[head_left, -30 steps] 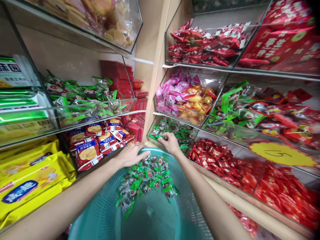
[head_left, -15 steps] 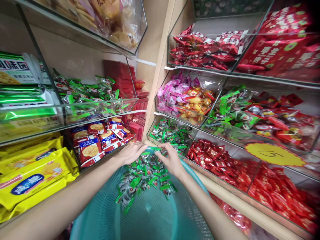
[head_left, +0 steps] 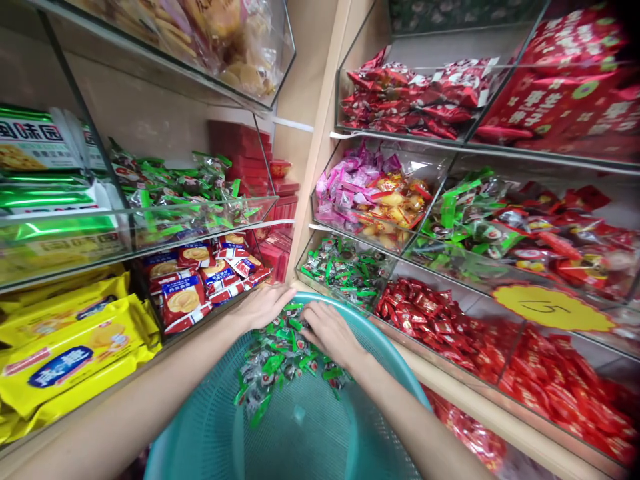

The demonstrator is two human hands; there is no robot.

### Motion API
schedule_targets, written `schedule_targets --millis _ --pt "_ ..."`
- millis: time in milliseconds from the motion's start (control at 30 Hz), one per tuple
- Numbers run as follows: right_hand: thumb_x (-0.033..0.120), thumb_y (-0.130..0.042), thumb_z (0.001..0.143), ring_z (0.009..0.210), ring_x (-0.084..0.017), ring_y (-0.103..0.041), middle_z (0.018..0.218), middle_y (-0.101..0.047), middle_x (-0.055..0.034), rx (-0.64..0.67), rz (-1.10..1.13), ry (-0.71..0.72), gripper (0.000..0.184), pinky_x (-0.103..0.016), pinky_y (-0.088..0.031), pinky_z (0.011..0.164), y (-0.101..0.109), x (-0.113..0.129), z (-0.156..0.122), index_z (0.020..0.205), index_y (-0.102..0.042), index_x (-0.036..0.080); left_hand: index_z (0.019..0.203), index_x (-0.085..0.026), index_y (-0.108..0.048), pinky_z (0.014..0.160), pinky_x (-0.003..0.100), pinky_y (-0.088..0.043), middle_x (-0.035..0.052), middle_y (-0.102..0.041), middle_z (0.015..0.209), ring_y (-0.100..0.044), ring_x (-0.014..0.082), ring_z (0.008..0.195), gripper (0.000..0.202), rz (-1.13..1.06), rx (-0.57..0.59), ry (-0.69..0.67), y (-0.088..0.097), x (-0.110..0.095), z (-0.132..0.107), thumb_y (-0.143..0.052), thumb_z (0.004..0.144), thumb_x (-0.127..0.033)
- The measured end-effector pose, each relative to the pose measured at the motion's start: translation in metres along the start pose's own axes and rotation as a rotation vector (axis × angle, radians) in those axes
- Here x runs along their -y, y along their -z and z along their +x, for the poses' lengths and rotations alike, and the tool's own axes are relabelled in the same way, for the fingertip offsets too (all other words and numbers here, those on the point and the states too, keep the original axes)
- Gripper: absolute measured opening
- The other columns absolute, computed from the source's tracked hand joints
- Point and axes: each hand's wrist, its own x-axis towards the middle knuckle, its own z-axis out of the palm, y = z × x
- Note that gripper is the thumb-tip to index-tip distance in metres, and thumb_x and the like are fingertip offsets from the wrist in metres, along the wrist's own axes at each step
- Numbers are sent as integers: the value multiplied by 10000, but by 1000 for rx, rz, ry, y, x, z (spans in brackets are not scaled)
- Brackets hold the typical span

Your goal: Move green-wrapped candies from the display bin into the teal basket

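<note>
A teal perforated plastic basket point(head_left: 310, 440) sits low in front of me, tilted toward the shelves. It holds a heap of small green-wrapped candies point(head_left: 273, 367). My left hand point(head_left: 263, 305) grips the basket's far rim with its fingers curled over the edge. My right hand point(head_left: 327, 333) lies palm down on the candy heap inside the basket, fingers bent into the candies. Just beyond the rim is a clear bin of the same green-wrapped candies point(head_left: 345, 267).
Clear bins line the right shelves: red candies point(head_left: 440, 320), pink and yellow sweets point(head_left: 375, 197), red packets point(head_left: 420, 93) above. A yellow price tag point(head_left: 550, 308) is stuck on one bin front. On the left are yellow biscuit packs point(head_left: 70, 347) and red-blue biscuit packets point(head_left: 200, 280).
My right hand has drawn back from the green candy bin on the shelf and come down onto the candies in the basket. My left hand has stayed on the rim.
</note>
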Motion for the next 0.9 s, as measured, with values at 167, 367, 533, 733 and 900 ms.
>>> schedule_targets --millis 167,367,533,733,900 --pt "350 -523 845 887 -210 -511 965 -537 -57 21 -1 -11 173 -345 -439 732 -3 0 -2 950 -495 216 1030 -218 -601 878 306 -403 52 -635 1083 -568 210 1022 591 -7 3 11 1 -1 0 -138 898 -560" --pt "428 -514 834 914 -199 -536 999 -548 -64 36 92 24 280 -340 -455 757 -1 1 -6 1016 -505 216 1037 -233 -602 878 307 -405 32 -634 1085 -563 205 1028 591 -9 9 10 1 -2 0 -129 899 -560" --pt "448 -516 827 971 -204 -541 1047 -547 -63 49 151 -31 335 -358 -454 811 -3 -2 -7 1073 -493 221 1069 -229 -594 896 315 -396 42 -623 1119 -555 212 1050 596 -9 0 18 0 0 0 -136 895 -569" --pt "446 -522 828 965 -196 -554 1042 -555 -52 45 178 -91 324 -355 -457 822 -4 -3 -9 1073 -505 235 1052 -228 -614 883 311 -403 38 -635 1096 -562 210 1037 597 -15 5 10 2 0 -1 -143 898 -561" --pt "477 -467 852 963 -194 -535 1031 -563 -51 -69 210 -116 326 -347 -443 840 6 -4 -6 1058 -526 231 1095 -237 -595 894 314 -402 33 -629 1118 -557 206 1050 579 -20 3 -6 2 1 -2 -145 903 -547"
